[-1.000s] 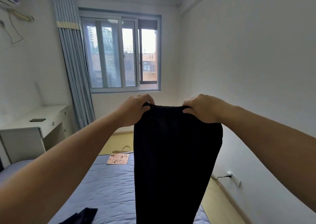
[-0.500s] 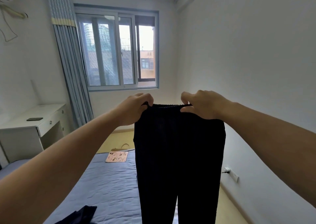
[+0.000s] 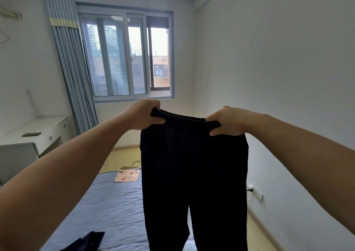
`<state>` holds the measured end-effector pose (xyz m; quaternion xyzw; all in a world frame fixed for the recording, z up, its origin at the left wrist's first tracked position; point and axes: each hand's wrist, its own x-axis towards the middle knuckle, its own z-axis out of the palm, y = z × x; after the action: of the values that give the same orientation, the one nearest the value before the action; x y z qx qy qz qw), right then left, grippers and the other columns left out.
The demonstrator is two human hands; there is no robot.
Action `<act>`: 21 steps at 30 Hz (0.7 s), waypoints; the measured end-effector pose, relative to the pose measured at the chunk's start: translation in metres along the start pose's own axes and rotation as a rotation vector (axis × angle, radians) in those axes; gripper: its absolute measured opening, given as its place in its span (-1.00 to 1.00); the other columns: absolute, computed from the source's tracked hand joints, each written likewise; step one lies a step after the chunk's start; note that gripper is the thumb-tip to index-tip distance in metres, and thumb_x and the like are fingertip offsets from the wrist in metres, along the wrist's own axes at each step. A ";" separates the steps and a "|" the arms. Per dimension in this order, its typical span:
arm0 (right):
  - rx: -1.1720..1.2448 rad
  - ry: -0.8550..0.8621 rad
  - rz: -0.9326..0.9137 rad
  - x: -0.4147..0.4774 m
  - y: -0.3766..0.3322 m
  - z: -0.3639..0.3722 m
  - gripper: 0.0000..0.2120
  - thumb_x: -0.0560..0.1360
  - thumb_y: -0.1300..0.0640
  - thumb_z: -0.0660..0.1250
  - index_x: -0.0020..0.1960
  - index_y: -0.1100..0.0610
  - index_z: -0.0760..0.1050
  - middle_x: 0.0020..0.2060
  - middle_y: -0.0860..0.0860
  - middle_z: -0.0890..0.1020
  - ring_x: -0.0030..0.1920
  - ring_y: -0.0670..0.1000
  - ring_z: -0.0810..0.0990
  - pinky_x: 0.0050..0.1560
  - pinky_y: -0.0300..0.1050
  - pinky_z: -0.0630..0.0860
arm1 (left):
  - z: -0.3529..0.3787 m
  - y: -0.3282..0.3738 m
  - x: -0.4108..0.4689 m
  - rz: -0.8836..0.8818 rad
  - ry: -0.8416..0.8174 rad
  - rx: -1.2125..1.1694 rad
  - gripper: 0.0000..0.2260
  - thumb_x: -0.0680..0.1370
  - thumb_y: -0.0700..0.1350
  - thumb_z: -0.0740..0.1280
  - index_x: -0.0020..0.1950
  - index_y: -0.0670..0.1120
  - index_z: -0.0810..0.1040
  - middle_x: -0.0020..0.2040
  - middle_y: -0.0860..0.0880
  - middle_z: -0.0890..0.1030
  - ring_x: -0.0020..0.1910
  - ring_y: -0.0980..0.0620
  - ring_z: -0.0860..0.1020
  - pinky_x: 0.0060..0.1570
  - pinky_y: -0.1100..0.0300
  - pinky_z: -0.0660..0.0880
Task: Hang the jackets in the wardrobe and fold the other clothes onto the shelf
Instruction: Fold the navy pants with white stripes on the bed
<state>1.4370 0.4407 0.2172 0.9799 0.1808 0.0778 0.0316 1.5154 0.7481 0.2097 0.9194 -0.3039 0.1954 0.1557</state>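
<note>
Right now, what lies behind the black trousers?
Behind the black trousers lie the blue bed and the yellow floor; a pink booklet shows at their edge. The bed part straight behind is covered.

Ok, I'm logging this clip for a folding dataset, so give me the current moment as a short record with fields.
held item: black trousers, hanging unfolded, legs running out of frame at the bottom
left hand: grips the waistband's left end
right hand: grips the waistband's right end
beneath: blue bed
on bed: dark garment at the near edge; pink booklet at the far end
folding: not yet begun
</note>
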 end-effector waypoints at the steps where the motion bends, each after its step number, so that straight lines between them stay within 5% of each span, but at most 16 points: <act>1: 0.013 -0.005 0.016 0.000 0.000 -0.001 -0.85 0.58 -0.08 0.37 0.12 -0.09 0.55 -0.16 -0.20 0.50 -0.10 -0.06 0.52 -0.14 -0.08 0.46 | 0.000 -0.002 0.001 -0.011 -0.009 0.000 -0.70 0.49 0.08 0.51 -0.23 0.07 0.40 -0.22 0.05 0.49 -0.23 0.03 0.48 -0.29 0.11 0.38; 6: -0.017 -0.006 0.048 -0.001 -0.005 -0.004 -0.80 0.60 -0.04 0.33 0.20 -0.02 0.52 -0.06 -0.10 0.56 0.03 0.05 0.53 0.04 0.00 0.47 | 0.004 -0.004 0.001 -0.048 -0.068 -0.023 -0.75 0.53 0.13 0.43 -0.18 0.08 0.41 -0.18 0.04 0.50 -0.18 -0.01 0.50 -0.15 0.03 0.48; 9: 0.066 -0.032 0.039 0.000 -0.016 -0.005 -0.70 0.62 0.08 0.31 0.28 -0.14 0.32 0.04 -0.10 0.55 0.04 0.06 0.51 0.05 0.00 0.46 | 0.010 -0.001 -0.001 -0.057 -0.060 -0.068 -0.84 0.58 0.08 0.38 0.00 0.07 0.44 -0.07 0.05 0.53 -0.12 0.04 0.51 -0.11 0.07 0.51; 13: 0.140 -0.033 -0.020 -0.001 -0.033 -0.009 -0.59 0.66 0.15 0.22 0.14 -0.30 0.08 -0.22 -0.12 0.50 -0.19 -0.02 0.53 -0.27 -0.23 0.40 | 0.014 0.004 -0.002 -0.144 -0.014 -0.094 -0.84 0.63 0.04 0.33 0.12 0.04 0.40 -0.06 0.04 0.53 -0.13 0.08 0.51 -0.24 0.16 0.42; 16: 0.201 -0.070 -0.058 -0.003 -0.052 -0.016 -0.60 0.66 0.22 0.17 0.25 -0.29 0.30 -0.27 -0.19 0.42 -0.29 -0.16 0.44 -0.44 -0.41 0.40 | 0.014 0.010 -0.003 -0.184 0.038 -0.133 -0.84 0.64 -0.02 0.30 0.14 0.00 0.35 -0.08 0.02 0.53 -0.15 0.08 0.51 -0.29 0.18 0.40; 18: 0.243 -0.114 -0.068 -0.001 -0.066 -0.019 -0.59 0.65 0.26 0.14 0.27 -0.19 0.55 -0.23 -0.30 0.44 -0.25 -0.20 0.44 -0.37 -0.53 0.36 | 0.014 0.016 -0.004 -0.178 0.073 -0.171 -0.83 0.66 -0.07 0.27 0.15 -0.02 0.28 -0.10 -0.05 0.53 -0.16 0.01 0.52 -0.28 0.13 0.44; 21: 0.338 -0.063 -0.022 0.002 -0.079 -0.023 -0.67 0.61 0.19 0.18 0.09 -0.03 0.71 -0.45 -0.31 0.54 -0.29 -0.16 0.49 -0.29 -0.38 0.40 | 0.013 0.026 -0.008 -0.135 0.058 -0.228 -0.84 0.67 -0.14 0.18 0.13 0.01 0.18 -0.17 -0.15 0.52 -0.28 -0.06 0.46 -0.33 0.05 0.41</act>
<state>1.4073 0.5160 0.2326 0.9712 0.2011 0.0149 -0.1270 1.4968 0.7269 0.1987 0.9079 -0.2571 0.1754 0.2808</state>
